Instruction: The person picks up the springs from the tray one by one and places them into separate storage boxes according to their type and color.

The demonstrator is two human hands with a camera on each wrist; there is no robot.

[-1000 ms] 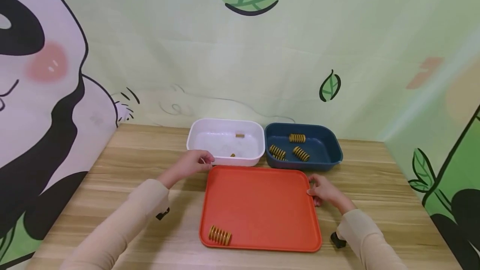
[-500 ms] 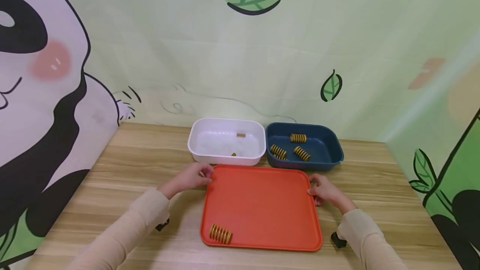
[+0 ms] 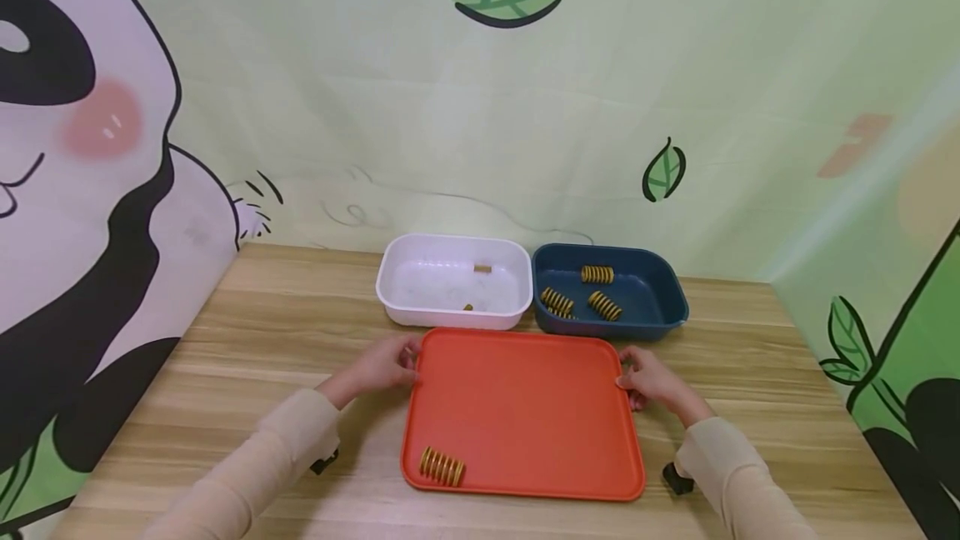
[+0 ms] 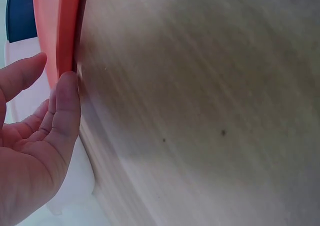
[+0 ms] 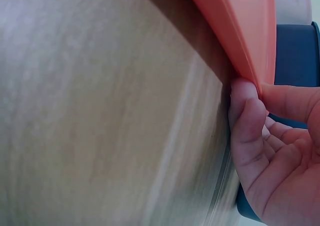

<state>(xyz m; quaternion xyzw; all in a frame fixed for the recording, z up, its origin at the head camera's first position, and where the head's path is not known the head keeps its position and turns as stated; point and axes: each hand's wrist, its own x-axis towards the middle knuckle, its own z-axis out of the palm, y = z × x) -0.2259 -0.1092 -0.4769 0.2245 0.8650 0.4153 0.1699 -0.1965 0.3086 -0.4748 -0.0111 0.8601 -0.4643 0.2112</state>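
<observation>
We see the flat orange tray on the table, rounded corners, low rim, with one yellow coil spring lying in its near-left corner.

both arms wear long, plain beige sleeves of soft, smooth cloth that reach down to the wrists and end without a visible cuff band or marking. the left sleeve shows light folds along the forearm; the right sleeve bunches a little near the wrist. a small black device sits under each wrist, the left wrist mount and the right wrist mount. the left hand and right hand are bare, with no rings or gloves, nails short.
</observation>
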